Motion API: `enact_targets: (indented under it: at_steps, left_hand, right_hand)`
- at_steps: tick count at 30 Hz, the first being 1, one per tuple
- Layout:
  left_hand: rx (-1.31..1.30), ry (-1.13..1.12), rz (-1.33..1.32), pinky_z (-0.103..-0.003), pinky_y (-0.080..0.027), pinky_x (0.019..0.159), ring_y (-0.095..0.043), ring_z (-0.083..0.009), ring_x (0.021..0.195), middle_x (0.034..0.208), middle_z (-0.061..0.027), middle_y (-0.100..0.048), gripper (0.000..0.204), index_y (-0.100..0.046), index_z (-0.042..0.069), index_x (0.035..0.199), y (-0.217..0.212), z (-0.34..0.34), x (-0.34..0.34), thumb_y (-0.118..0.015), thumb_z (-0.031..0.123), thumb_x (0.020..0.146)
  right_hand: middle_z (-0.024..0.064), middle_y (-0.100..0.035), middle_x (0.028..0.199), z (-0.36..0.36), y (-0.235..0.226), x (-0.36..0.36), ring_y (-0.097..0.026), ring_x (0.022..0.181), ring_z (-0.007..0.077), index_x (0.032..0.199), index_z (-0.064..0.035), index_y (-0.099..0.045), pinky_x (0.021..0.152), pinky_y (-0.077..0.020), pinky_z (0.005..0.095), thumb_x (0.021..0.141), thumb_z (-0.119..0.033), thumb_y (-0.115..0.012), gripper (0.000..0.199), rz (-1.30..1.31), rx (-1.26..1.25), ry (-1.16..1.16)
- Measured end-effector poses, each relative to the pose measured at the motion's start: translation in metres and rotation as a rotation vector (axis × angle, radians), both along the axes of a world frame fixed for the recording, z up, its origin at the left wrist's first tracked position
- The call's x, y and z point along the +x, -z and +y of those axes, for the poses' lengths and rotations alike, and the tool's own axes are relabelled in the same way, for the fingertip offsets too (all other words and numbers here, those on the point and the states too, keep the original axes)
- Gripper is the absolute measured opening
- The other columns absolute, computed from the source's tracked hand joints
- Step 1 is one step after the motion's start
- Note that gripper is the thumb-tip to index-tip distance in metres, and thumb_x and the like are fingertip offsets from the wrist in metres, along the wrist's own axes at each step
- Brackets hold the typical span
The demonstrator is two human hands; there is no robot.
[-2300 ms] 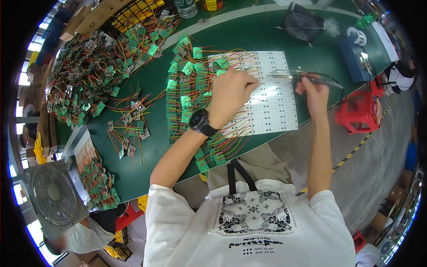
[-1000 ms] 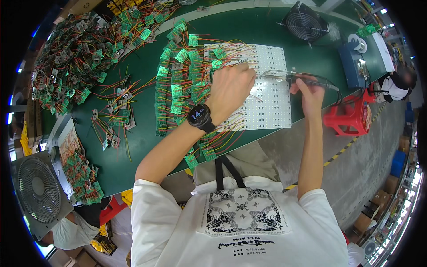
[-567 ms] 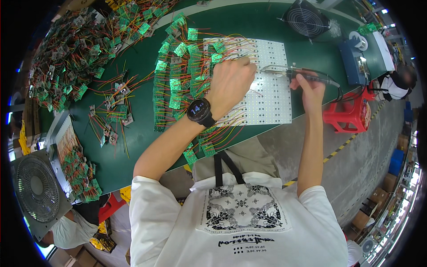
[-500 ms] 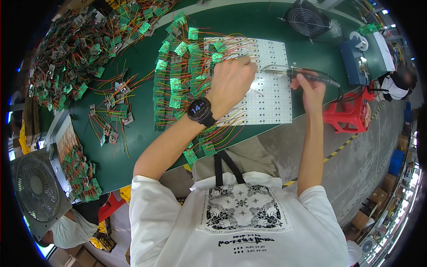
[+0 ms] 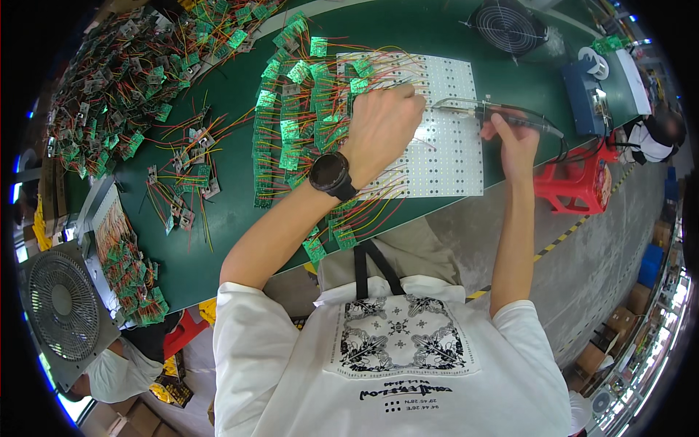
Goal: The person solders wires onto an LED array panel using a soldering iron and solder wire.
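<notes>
My left hand (image 5: 386, 120), a dark watch (image 5: 330, 175) on its wrist, rests over the white perforated LED panel (image 5: 448, 171). Its fingers are curled together at the panel's middle; what they pinch is hidden, though thin wires run close by. My right hand (image 5: 515, 140) grips a soldering iron (image 5: 486, 109) with a cable and a thin feed tube. The iron's bent tip points left, just beside my left fingertips. Rows of small green circuit boards (image 5: 289, 131) with red and yellow wires lie along the panel's left side, some wires reaching over it.
A big heap of wired circuit boards (image 5: 109, 95) covers the table's far left, with a smaller cluster (image 5: 193, 167) nearer. At the back right stand a round fan (image 5: 506, 29) and a blue soldering unit (image 5: 585, 98) with a solder spool (image 5: 595, 64). A red stool (image 5: 575, 186) is beyond the table's edge.
The view has shifted slightly. Both hands and the iron hold nearly the same place over the panel. The watch face, lit before, is dark now.
</notes>
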State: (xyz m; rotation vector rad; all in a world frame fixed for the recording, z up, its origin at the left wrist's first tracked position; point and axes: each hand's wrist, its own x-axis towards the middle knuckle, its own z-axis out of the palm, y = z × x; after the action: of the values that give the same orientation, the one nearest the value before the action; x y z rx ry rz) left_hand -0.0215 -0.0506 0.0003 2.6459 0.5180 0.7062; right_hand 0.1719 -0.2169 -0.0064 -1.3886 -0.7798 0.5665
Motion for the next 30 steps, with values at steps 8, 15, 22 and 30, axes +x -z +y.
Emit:
enact_targets:
  at_steps: [8, 15, 22, 30]
  left_hand:
    - [0.002, 0.004, -0.002, -0.040, -0.049, 0.057, -0.063, -0.0300, 0.067, 0.078, -0.0071, -0.063, 0.011, -0.070, 0.007, 0.080, 0.000, -0.001, -0.001, -0.063, 0.015, 0.083]
    - [0.011, 0.003, -0.006, -0.040, -0.050, 0.058, -0.063, -0.0295, 0.067, 0.078, -0.0065, -0.063, 0.010, -0.070, 0.007, 0.081, 0.003, 0.001, 0.001, -0.064, 0.015, 0.082]
    - [-0.035, 0.109, -0.173, -0.039, -0.050, 0.064, -0.062, -0.0280, 0.079, 0.087, -0.0089, -0.062, 0.013, -0.069, 0.006, 0.084, -0.013, 0.003, -0.003, -0.066, 0.018, 0.082]
    - [0.010, 0.367, 0.056, -0.040, -0.044, 0.080, -0.056, -0.0287, 0.091, 0.087, -0.0103, -0.059, 0.010, -0.065, 0.005, 0.080, -0.020, 0.016, -0.015, -0.068, 0.014, 0.078]
  right_hand:
    - [0.0141, -0.066, 0.083, -0.002, 0.005, 0.003, -0.063, 0.065, 0.0173, 0.108, 0.0082, -0.061, 0.060, -0.0492, 0.0256, 0.088, -0.003, -0.065, 0.024, -0.013, -0.002, -0.008]
    - [0.0130, -0.066, 0.080, 0.000, 0.006, 0.004, -0.062, 0.064, 0.0178, 0.108, 0.0075, -0.061, 0.060, -0.0476, 0.0265, 0.088, -0.004, -0.065, 0.024, 0.036, 0.017, 0.075]
    - [0.0130, -0.067, 0.080, -0.001, 0.003, 0.019, -0.063, 0.066, 0.0182, 0.108, 0.0072, -0.061, 0.060, -0.0474, 0.0264, 0.090, -0.008, -0.064, 0.024, 0.273, 0.073, 0.070]
    - [0.0118, -0.067, 0.080, -0.005, 0.002, 0.017, -0.063, 0.066, 0.0177, 0.107, 0.0063, -0.061, 0.061, -0.0466, 0.0267, 0.091, -0.010, -0.064, 0.023, 0.232, 0.010, 0.005]
